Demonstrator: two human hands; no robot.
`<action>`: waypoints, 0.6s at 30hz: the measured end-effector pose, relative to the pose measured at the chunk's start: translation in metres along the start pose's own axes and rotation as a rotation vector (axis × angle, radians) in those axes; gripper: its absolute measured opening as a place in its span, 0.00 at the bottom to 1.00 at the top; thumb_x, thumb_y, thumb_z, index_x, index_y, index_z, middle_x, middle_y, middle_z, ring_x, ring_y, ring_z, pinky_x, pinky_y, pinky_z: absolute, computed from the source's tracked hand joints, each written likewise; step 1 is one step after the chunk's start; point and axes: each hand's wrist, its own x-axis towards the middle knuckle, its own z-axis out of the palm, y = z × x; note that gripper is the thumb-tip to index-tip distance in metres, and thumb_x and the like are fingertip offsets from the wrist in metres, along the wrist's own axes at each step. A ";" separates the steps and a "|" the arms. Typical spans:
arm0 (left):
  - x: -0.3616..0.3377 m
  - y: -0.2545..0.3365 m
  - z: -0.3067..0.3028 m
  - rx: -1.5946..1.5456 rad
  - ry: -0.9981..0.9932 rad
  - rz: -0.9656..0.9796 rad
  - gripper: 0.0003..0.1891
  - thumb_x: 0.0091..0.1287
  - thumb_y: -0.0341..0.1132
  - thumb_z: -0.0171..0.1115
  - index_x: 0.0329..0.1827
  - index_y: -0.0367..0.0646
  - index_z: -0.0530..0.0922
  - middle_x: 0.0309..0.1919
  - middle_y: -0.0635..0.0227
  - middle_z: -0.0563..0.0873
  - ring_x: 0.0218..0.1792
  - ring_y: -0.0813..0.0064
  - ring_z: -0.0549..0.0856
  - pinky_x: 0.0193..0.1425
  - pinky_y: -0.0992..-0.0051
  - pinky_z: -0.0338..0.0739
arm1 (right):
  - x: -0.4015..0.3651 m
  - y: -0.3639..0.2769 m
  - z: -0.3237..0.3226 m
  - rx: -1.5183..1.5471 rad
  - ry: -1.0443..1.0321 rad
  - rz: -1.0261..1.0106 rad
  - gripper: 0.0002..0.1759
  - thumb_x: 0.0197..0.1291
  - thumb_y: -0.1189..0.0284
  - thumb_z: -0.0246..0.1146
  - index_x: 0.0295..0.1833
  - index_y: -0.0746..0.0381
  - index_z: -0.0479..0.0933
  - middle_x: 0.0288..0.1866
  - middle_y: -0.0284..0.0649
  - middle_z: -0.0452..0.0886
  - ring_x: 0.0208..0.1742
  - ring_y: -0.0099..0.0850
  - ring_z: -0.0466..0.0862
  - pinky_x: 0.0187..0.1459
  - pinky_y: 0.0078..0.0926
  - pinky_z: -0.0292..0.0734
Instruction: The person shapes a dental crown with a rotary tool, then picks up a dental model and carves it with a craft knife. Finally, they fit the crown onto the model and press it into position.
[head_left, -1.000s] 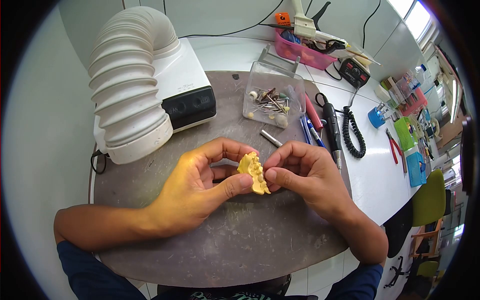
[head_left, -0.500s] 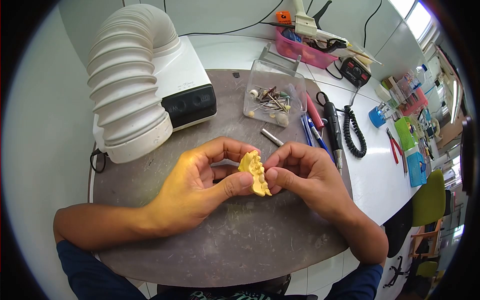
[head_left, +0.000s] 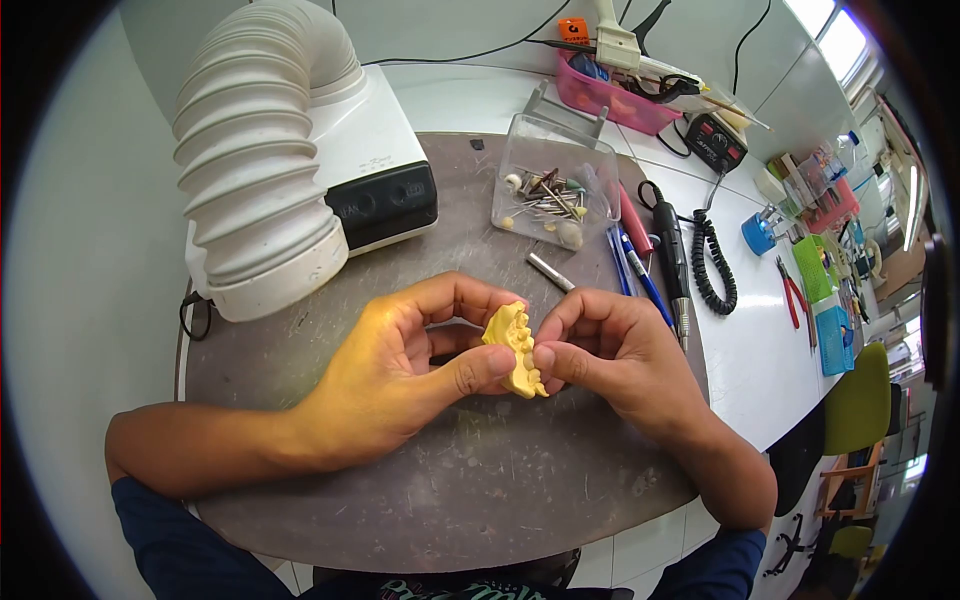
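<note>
A yellow dental model (head_left: 513, 350) with a row of teeth is held above the grey work board (head_left: 450, 500). My left hand (head_left: 415, 365) grips its left side between thumb and fingers. At the toothed side, the thumb and index finger of my right hand (head_left: 610, 350) are pinched together against the model; whether something small is between them is hidden. Just behind my right hand lies a short metal rod (head_left: 550, 271). Farther back, a clear box (head_left: 510, 160) contains several small burs and polishing tips.
A white ribbed hose (head_left: 250, 170) and its machine (head_left: 385, 130) stand at the back left. On the right lie a black handpiece (head_left: 668, 240), blue pens (head_left: 645, 275) and red pliers (head_left: 792, 295). A pink basket (head_left: 620, 105) is behind.
The model has turned slightly and sits a little farther right in my left hand. The fingers of my right hand have shifted slightly along with it.
</note>
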 end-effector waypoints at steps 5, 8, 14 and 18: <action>0.000 0.001 0.001 -0.047 0.006 -0.022 0.20 0.68 0.31 0.63 0.60 0.35 0.70 0.53 0.63 0.77 0.54 0.74 0.80 0.56 0.73 0.81 | -0.001 0.000 0.000 0.008 -0.011 0.018 0.09 0.63 0.73 0.66 0.42 0.67 0.76 0.36 0.37 0.84 0.35 0.19 0.83 0.39 0.16 0.78; 0.000 0.001 0.001 -0.048 0.006 -0.040 0.20 0.68 0.31 0.63 0.60 0.35 0.70 0.52 0.63 0.77 0.53 0.74 0.80 0.55 0.73 0.81 | -0.001 0.000 0.001 0.020 -0.018 0.028 0.09 0.63 0.73 0.65 0.42 0.67 0.76 0.36 0.37 0.84 0.35 0.20 0.83 0.39 0.16 0.79; -0.001 0.003 0.001 -0.054 -0.002 -0.056 0.19 0.68 0.31 0.63 0.59 0.35 0.70 0.52 0.63 0.77 0.53 0.74 0.80 0.56 0.73 0.81 | -0.001 0.000 0.000 0.021 -0.030 0.033 0.08 0.63 0.73 0.65 0.42 0.67 0.76 0.37 0.38 0.84 0.36 0.20 0.83 0.39 0.16 0.79; -0.001 -0.003 0.001 0.017 0.000 0.059 0.19 0.66 0.28 0.64 0.58 0.35 0.71 0.52 0.63 0.77 0.54 0.74 0.79 0.57 0.74 0.80 | -0.002 -0.002 0.001 0.052 -0.021 0.052 0.10 0.64 0.73 0.65 0.45 0.67 0.75 0.39 0.39 0.83 0.38 0.22 0.84 0.40 0.17 0.81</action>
